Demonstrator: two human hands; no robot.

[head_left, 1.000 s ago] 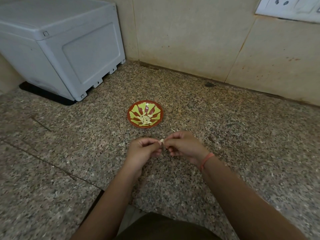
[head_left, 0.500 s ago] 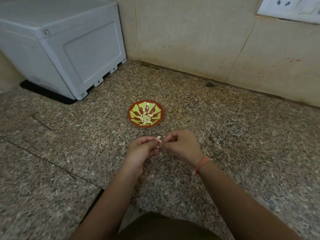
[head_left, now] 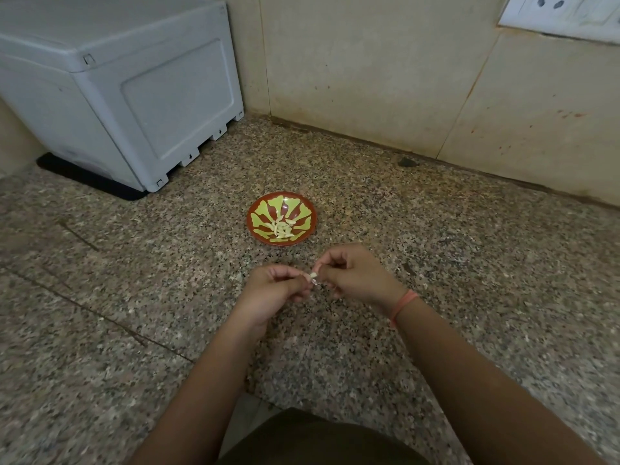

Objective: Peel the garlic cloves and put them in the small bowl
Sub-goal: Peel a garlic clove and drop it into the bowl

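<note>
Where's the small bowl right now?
Head view, near the centre: the small bowl sits on the counter, just beyond the left hand and right hand, right of the grey box.

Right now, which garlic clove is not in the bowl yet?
The garlic clove pinched between the left hand and right hand, nearer the person than the small bowl. The other cloves lie piled inside that bowl.

Speckled granite counter [head_left: 134, 313]; beige tiled wall [head_left: 369, 68]; grey plastic box [head_left: 110, 78]; white socket plate [head_left: 567, 11].
</note>
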